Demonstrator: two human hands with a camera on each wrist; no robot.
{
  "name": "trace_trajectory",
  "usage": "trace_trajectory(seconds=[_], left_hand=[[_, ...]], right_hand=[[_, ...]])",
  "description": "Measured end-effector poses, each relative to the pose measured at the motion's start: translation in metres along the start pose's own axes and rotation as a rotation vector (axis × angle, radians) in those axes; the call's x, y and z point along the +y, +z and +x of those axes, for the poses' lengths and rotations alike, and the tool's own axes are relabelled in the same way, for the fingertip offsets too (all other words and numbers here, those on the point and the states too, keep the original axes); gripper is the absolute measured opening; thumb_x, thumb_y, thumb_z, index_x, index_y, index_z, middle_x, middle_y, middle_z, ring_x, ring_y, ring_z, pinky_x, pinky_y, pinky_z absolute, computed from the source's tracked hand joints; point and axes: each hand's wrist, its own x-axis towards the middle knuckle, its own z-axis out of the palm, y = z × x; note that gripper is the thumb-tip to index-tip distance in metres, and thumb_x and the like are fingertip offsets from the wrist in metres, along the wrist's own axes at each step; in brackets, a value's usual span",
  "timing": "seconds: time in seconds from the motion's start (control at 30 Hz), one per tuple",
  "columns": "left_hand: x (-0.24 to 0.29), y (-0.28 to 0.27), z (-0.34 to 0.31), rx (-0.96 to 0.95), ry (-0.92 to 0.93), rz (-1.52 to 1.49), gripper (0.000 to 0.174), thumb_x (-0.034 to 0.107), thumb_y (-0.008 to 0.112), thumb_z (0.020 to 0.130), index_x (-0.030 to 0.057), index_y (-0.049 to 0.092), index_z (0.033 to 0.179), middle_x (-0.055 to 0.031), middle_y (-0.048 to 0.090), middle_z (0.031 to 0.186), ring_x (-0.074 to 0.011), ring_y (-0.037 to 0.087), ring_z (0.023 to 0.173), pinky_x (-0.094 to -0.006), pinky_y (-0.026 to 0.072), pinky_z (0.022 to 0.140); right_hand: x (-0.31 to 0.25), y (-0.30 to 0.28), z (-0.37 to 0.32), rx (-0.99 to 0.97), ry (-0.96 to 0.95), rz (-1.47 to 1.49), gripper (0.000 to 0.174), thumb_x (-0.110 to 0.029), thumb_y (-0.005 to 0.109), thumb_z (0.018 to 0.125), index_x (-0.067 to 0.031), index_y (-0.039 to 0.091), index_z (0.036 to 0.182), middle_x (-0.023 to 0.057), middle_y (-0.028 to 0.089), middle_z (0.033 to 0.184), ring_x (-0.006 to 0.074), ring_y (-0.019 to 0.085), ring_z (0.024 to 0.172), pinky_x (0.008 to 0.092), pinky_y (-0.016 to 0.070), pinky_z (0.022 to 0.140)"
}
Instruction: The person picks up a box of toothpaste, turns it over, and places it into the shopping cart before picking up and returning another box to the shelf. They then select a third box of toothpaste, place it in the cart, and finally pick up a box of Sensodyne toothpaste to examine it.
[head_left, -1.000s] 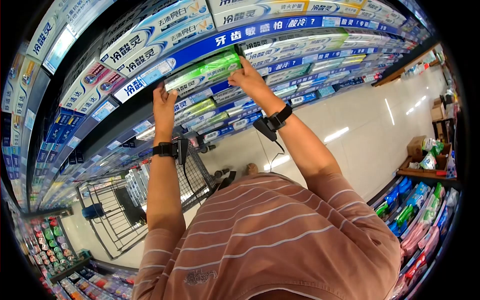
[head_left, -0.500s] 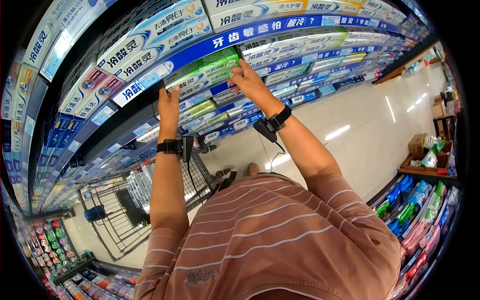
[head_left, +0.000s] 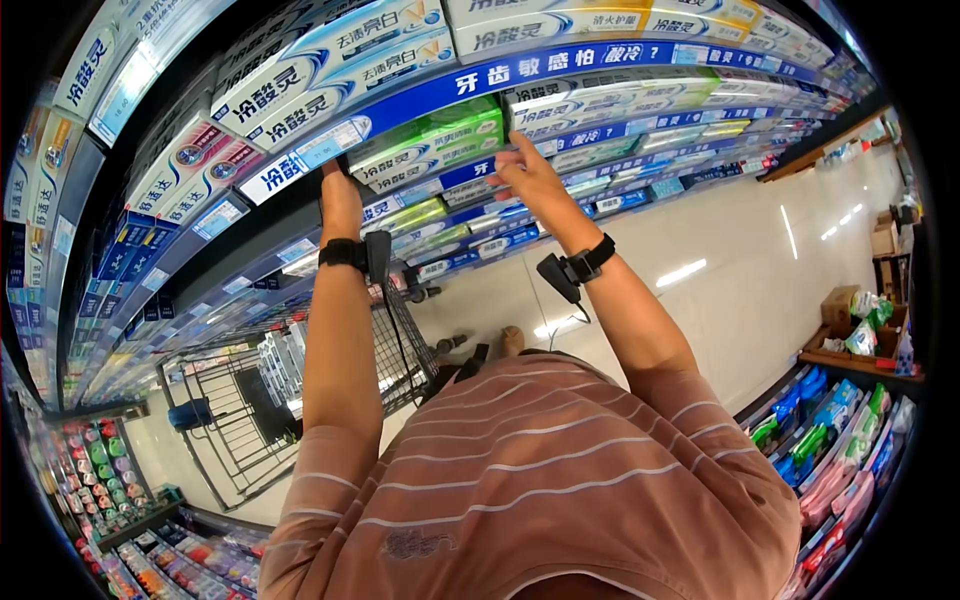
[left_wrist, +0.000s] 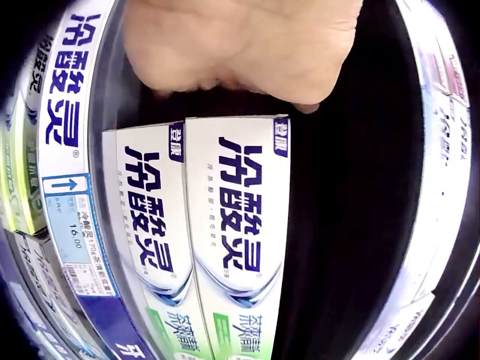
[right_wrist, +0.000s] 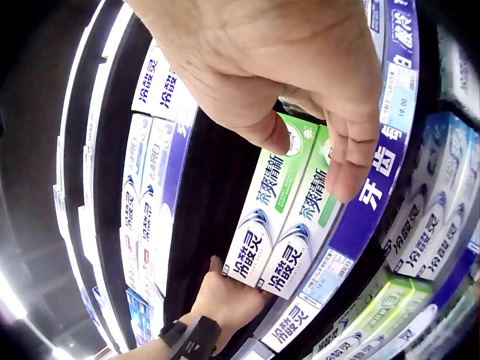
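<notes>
Two white-and-green toothpaste boxes (head_left: pixel 440 150) lie stacked on a shelf, their printed fronts facing out. My left hand (head_left: pixel 341 205) reaches to their left end, its fingers partly hidden in the shelf gap. In the right wrist view the left hand (right_wrist: pixel 225 300) is right at the box ends, thumb raised. The left wrist view shows only the lower part of the left hand (left_wrist: pixel 240 45) beyond the ends of the boxes (left_wrist: pixel 236 202). My right hand (head_left: pixel 538 185) hovers in front of the right end with loose, spread fingers, holding nothing.
A blue shelf strip (head_left: pixel 560 66) with price tags runs above the boxes. More toothpaste boxes (head_left: pixel 335 75) fill the shelves above and beside. A wire shopping cart (head_left: pixel 225 430) stands below left. Bagged goods (head_left: pixel 835 430) sit on a rack to the right.
Both hands were at the ends of the green toothpaste box; it has settled level in the stack. The right hand has let go and drawn back, while the left has moved further into the gap.
</notes>
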Motion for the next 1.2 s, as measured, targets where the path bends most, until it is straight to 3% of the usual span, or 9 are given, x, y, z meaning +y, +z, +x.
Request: trace_trajectory(seconds=[0.03, 0.13, 0.3, 0.5, 0.6, 0.9, 1.0, 1.07, 1.2], left_hand=[[-0.008, 0.005, 0.005, 0.065, 0.141, 0.185, 0.056, -0.005, 0.06, 0.089, 0.0003, 0.039, 0.141, -0.0298, 0.066, 0.108, -0.0414, 0.067, 0.096, -0.0443, 0.0516, 0.088], [-0.004, 0.013, 0.006, 0.065, 0.283, 0.156, 0.056, -0.004, 0.061, 0.09, 0.0017, 0.039, 0.142, -0.0285, 0.067, 0.111, -0.0414, 0.067, 0.103, -0.0407, 0.0515, 0.089], [-0.031, 0.023, 0.014, -0.016, 0.211, 0.072, 0.06, -0.006, 0.066, 0.088, 0.0032, 0.041, 0.142, -0.0188, 0.069, 0.117, -0.025, 0.066, 0.106, -0.0342, 0.0506, 0.092], [-0.04, 0.028, 0.02, -0.021, 0.22, 0.073, 0.062, -0.006, 0.067, 0.088, 0.0034, 0.039, 0.143, -0.0186, 0.069, 0.117, -0.0234, 0.066, 0.105, -0.0338, 0.0515, 0.091], [-0.028, 0.028, 0.013, -0.025, 0.169, -0.019, 0.055, -0.008, 0.06, 0.088, -0.0001, 0.044, 0.14, -0.0264, 0.066, 0.121, -0.0368, 0.066, 0.112, -0.0387, 0.0508, 0.093], [-0.027, 0.032, 0.014, 0.0, 0.216, 0.048, 0.058, -0.012, 0.054, 0.09, -0.0003, 0.04, 0.144, -0.0273, 0.063, 0.126, -0.039, 0.063, 0.117, -0.0383, 0.0486, 0.098], [-0.035, 0.03, 0.018, -0.031, 0.204, 0.112, 0.052, 0.009, 0.066, 0.095, 0.0016, 0.043, 0.141, -0.0201, 0.062, 0.131, -0.031, 0.063, 0.116, -0.038, 0.0502, 0.096], [-0.093, 0.055, 0.049, -0.1, 0.024, -0.483, 0.051, 0.039, 0.048, 0.105, 0.0032, 0.048, 0.14, -0.0163, 0.058, 0.139, -0.0314, 0.056, 0.126, -0.039, 0.0443, 0.105], [-0.096, 0.057, 0.053, -0.094, 0.034, -0.543, 0.057, 0.049, 0.04, 0.107, 0.0041, 0.05, 0.14, -0.0142, 0.055, 0.142, -0.031, 0.054, 0.128, -0.0394, 0.0422, 0.108]], right_hand=[[-0.005, -0.001, -0.005, 0.003, 0.026, -0.021, 0.07, -0.012, 0.054, 0.098, -0.0011, 0.019, 0.158, 0.0184, 0.052, 0.135, 0.0225, 0.067, 0.1, 0.0328, 0.0583, 0.077], [0.0, -0.006, -0.008, -0.007, 0.008, -0.014, 0.065, -0.014, 0.052, 0.101, -0.0013, 0.022, 0.157, 0.0208, 0.051, 0.134, 0.0258, 0.067, 0.103, 0.0342, 0.0583, 0.082], [-0.007, -0.008, -0.012, -0.023, -0.002, -0.006, 0.066, -0.014, 0.053, 0.101, -0.0031, 0.022, 0.158, 0.02, 0.052, 0.134, 0.0249, 0.067, 0.103, 0.0341, 0.0584, 0.081], [-0.008, -0.002, -0.005, -0.037, 0.004, -0.014, 0.065, -0.015, 0.054, 0.1, -0.0038, 0.024, 0.157, 0.0186, 0.052, 0.134, 0.0232, 0.067, 0.103, 0.034, 0.0581, 0.081], [-0.008, 0.001, -0.003, -0.043, 0.001, -0.027, 0.066, -0.015, 0.054, 0.101, -0.0044, 0.023, 0.158, 0.0181, 0.052, 0.134, 0.0229, 0.067, 0.103, 0.0337, 0.058, 0.081], [-0.008, 0.005, -0.001, -0.054, -0.004, -0.039, 0.066, -0.013, 0.052, 0.101, -0.0049, 0.021, 0.159, 0.0183, 0.051, 0.133, 0.0244, 0.067, 0.103, 0.0346, 0.0586, 0.082], [-0.005, 0.004, 0.0, -0.053, -0.002, -0.033, 0.065, -0.013, 0.051, 0.101, -0.0048, 0.022, 0.159, 0.0187, 0.052, 0.133, 0.0251, 0.067, 0.103, 0.0347, 0.0587, 0.082], [-0.004, 0.004, 0.001, -0.051, 0.004, -0.031, 0.065, -0.012, 0.051, 0.101, -0.0047, 0.022, 0.159, 0.0191, 0.052, 0.133, 0.0257, 0.067, 0.103, 0.0347, 0.0586, 0.082], [-0.009, 0.004, 0.0, -0.046, 0.015, -0.034, 0.065, -0.013, 0.051, 0.101, -0.0044, 0.022, 0.159, 0.0198, 0.052, 0.136, 0.0269, 0.068, 0.104, 0.0352, 0.0585, 0.082]])
